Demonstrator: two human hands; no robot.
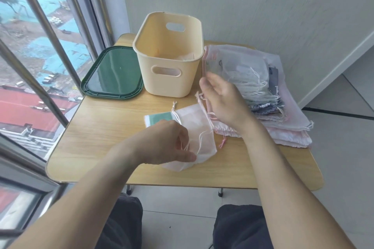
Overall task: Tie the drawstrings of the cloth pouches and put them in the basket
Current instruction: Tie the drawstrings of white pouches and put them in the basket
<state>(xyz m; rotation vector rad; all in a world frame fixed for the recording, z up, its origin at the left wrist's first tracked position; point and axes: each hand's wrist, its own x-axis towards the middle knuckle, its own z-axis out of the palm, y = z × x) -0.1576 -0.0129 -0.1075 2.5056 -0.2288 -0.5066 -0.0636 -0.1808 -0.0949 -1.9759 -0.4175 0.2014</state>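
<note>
**Inspector A:** Confirm position of work item.

**Inspector B:** White cloth pouch [194, 133] lying flat on wooden table [105, 137], near centre, just near of cream basket [168, 54]. Under its left end, a second pouch showing a green panel [159, 119]. Drawstrings [202, 137] loose across the white fabric, not yet tied.

**Inspector A:** State of hands?

**Inspector B:** Left hand [168, 141] curled over near-left part of white pouch, thumb and fingers pinching fabric and a strand of drawstring. Right hand [222, 99] raised above table, fingers relaxed and spread, holding nothing; positioned between basket and pouch stack, just over stack's left edge.

**Inspector A:** Basket contents?

**Inspector B:** Upright, far centre of table, handle slots in near and far walls. Pale fabric visible low inside, near right wall; count not determinable.

**Inspector A:** Remaining stock?

**Inspector B:** Stack of sheer pouches [263, 91] on right side of table, white, pink and grey layers, strings trailing. Pink cord end [222, 143] hanging out near stack's near-left corner.

**Inspector A:** Any labels or writing?

**Inspector B:** Dark tag [271, 72] in stack bearing small print; too small to read. No other markings legible.

**Inspector A:** Other items?

**Inspector B:** Dark green tray [113, 75] left of basket, touching or nearly touching its wall. Window [30, 46] to the left.
</note>
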